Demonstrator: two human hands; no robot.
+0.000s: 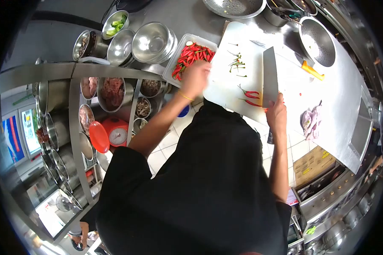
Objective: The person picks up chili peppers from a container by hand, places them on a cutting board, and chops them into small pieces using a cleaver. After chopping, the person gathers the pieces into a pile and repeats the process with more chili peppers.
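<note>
My right hand (277, 112) is wrapped round the handle of a cleaver (270, 78), whose broad blade stands over the right edge of the white cutting board (219, 80). Left of the blade, a few whole red chilies (251, 96) lie on the board. Farther up it are several loose green chili stems (237, 63). My left hand (195, 78), a yellow band at its wrist, is over the near right corner of a plastic tray (169, 72) heaped with red chilies (193, 55). Its fingers are blurred, and I cannot tell whether they hold anything.
Metal bowls (151, 40) stand left of the tray. A yellow-handled knife (312, 70), a perforated strainer (316, 42) and a piece of raw meat or fish (311, 121) lie on the steel table to the right. Bowls of meat (112, 93) and a red scale (115, 131) fill the left shelf.
</note>
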